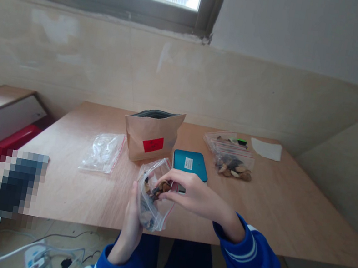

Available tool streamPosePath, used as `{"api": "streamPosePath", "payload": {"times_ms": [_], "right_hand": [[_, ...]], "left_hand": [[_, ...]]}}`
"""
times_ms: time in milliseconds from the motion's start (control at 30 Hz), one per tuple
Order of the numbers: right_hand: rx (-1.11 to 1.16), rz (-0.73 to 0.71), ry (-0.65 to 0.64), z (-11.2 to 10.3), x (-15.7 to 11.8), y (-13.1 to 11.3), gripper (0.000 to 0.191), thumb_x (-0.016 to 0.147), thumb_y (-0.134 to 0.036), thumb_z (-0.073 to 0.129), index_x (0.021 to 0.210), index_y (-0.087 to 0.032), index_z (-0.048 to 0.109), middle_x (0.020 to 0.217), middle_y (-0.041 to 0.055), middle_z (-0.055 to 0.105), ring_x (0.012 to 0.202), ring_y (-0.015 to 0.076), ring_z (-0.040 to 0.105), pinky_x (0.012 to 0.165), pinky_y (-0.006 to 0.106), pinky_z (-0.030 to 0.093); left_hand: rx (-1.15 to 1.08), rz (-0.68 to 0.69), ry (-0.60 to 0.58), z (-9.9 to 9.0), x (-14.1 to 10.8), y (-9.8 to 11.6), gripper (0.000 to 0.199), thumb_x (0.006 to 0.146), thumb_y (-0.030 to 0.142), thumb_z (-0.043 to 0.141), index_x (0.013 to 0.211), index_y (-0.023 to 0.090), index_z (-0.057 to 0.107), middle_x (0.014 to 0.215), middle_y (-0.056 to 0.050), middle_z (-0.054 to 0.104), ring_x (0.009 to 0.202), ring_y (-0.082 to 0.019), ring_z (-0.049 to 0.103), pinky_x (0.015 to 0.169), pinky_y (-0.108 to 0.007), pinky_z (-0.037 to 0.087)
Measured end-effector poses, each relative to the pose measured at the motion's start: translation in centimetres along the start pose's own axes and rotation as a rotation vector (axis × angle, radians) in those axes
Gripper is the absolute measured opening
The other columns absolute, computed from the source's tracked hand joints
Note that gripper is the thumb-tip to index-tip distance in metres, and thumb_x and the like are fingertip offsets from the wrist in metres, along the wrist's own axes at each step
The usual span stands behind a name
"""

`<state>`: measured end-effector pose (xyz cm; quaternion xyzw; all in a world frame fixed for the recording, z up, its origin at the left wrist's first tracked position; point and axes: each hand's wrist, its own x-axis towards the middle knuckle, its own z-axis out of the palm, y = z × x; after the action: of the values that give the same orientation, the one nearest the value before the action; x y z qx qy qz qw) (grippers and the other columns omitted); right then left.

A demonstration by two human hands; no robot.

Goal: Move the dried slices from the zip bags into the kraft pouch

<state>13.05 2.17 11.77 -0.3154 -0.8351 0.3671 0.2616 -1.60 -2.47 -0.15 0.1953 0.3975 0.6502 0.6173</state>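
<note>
My left hand [134,218] is closed around the side of a clear zip-lock bag [147,218], holding it tilted at the table's front edge. At the bag's mouth is my right hand [191,194], its thumb and fingers curled around a cluster of dried brown and dark pieces [163,187], whose exact kind I cannot make out. Just behind my right hand lies a small scale with a teal top [189,162], partly covered by the hand. A kraft paper pouch [152,136] with a red label stands upright beyond the bag, its top open.
To the left of the pouch lie clear plastic bags [102,153]. Zip-lock bags of dried pieces [234,162] and a white paper [266,149] are at the back right. A blurred dark object [13,188] is at the left edge; cables and a power strip [39,259] lie below.
</note>
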Motion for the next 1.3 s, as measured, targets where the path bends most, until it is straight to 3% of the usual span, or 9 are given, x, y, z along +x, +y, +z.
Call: {"api": "streamPosePath", "payload": {"times_ms": [133, 233, 367, 500, 667, 767, 867, 1067, 1300], "right_hand": [[0.065, 0.021, 0.121, -1.5, 0.2, -0.4, 0.02, 0.085, -0.024, 0.072, 0.105, -0.021, 0.072, 0.095, 0.0027, 0.075, 0.08, 0.0155, 0.069, 0.073, 0.028, 0.056], [0.149, 0.016, 0.227, -3.1, 1.5, -0.6, 0.027, 0.085, -0.027, 0.071, 0.111, -0.021, 0.071, 0.102, 0.0032, 0.075, 0.087, 0.0168, 0.07, 0.083, 0.032, 0.057], [0.232, -0.065, 0.446, -5.9, 5.2, -0.6, 0.029, 0.084, -0.027, 0.072, 0.112, -0.021, 0.07, 0.102, 0.0027, 0.075, 0.095, 0.0179, 0.071, 0.091, 0.035, 0.057], [-0.021, -0.151, 0.617, -7.7, 9.6, 0.0, 0.029, 0.083, -0.023, 0.071, 0.112, -0.02, 0.069, 0.105, 0.0037, 0.073, 0.099, 0.021, 0.069, 0.094, 0.038, 0.056], [-0.294, -0.2, 0.508, -7.2, 12.2, 1.3, 0.039, 0.083, -0.012, 0.066, 0.121, -0.019, 0.062, 0.111, 0.0068, 0.071, 0.103, 0.0226, 0.067, 0.095, 0.037, 0.053], [-0.304, -0.161, 0.444, -6.1, 12.1, 2.1, 0.047, 0.084, -0.011, 0.064, 0.129, -0.02, 0.053, 0.098, 0.004, 0.071, 0.091, 0.0202, 0.068, 0.086, 0.034, 0.054], [-0.28, -0.161, 0.429, -5.6, 11.8, 2.7, 0.037, 0.086, -0.015, 0.063, 0.121, -0.023, 0.054, 0.095, 0.0016, 0.07, 0.087, 0.0187, 0.067, 0.083, 0.033, 0.054], [-0.358, -0.252, 0.407, -6.3, 11.7, 3.1, 0.023, 0.087, -0.02, 0.068, 0.11, -0.02, 0.065, 0.109, 0.0063, 0.068, 0.104, 0.0221, 0.064, 0.096, 0.036, 0.05], [-0.46, -0.273, 0.454, -5.6, 10.8, 4.0, 0.028, 0.094, -0.027, 0.062, 0.121, -0.024, 0.066, 0.126, 0.0093, 0.06, 0.121, 0.025, 0.054, 0.11, 0.045, 0.041]], "left_hand": [[-0.029, -0.048, 0.055, 0.6, 0.1, 0.8, 0.047, 0.084, 0.055, 0.065, 0.118, 0.023, 0.07, 0.1, -0.006, 0.075, 0.079, -0.02, 0.068, 0.061, -0.027, 0.056], [-0.044, -0.112, 0.081, 0.9, -0.1, 1.0, 0.048, 0.081, 0.054, 0.068, 0.116, 0.023, 0.07, 0.087, -0.004, 0.073, 0.069, -0.017, 0.066, 0.059, -0.026, 0.054], [-0.079, -0.19, 0.118, 1.2, -0.4, 1.2, 0.063, 0.071, 0.06, 0.073, 0.12, 0.021, 0.069, 0.071, -0.001, 0.067, 0.055, -0.013, 0.06, 0.053, -0.024, 0.051], [-0.044, -0.198, 0.145, 1.3, -0.6, 1.8, 0.072, 0.064, 0.063, 0.076, 0.122, 0.021, 0.068, 0.063, 0.002, 0.061, 0.047, -0.009, 0.051, 0.044, -0.021, 0.042], [-0.06, -0.143, 0.165, 0.8, -0.4, 2.1, 0.067, 0.061, 0.055, 0.083, 0.118, 0.022, 0.069, 0.064, 0.003, 0.06, 0.053, -0.009, 0.054, 0.047, -0.018, 0.044], [-0.076, -0.132, 0.155, 0.7, -0.1, 2.1, 0.07, 0.061, 0.059, 0.082, 0.118, 0.022, 0.069, 0.064, 0.003, 0.059, 0.054, -0.009, 0.055, 0.048, -0.018, 0.043], [-0.08, -0.152, 0.167, 0.8, -0.1, 2.2, 0.074, 0.061, 0.064, 0.08, 0.12, 0.021, 0.068, 0.068, 0.001, 0.062, 0.054, -0.01, 0.055, 0.047, -0.019, 0.042], [-0.074, -0.191, 0.14, 0.9, -0.2, 2.3, 0.076, 0.064, 0.066, 0.077, 0.125, 0.022, 0.066, 0.069, 0.001, 0.062, 0.051, -0.008, 0.052, 0.045, -0.018, 0.04], [-0.11, -0.221, 0.128, 0.8, -0.1, 2.1, 0.078, 0.055, 0.066, 0.083, 0.117, 0.02, 0.07, 0.063, 0.003, 0.058, 0.051, -0.008, 0.051, 0.046, -0.017, 0.041]]}}
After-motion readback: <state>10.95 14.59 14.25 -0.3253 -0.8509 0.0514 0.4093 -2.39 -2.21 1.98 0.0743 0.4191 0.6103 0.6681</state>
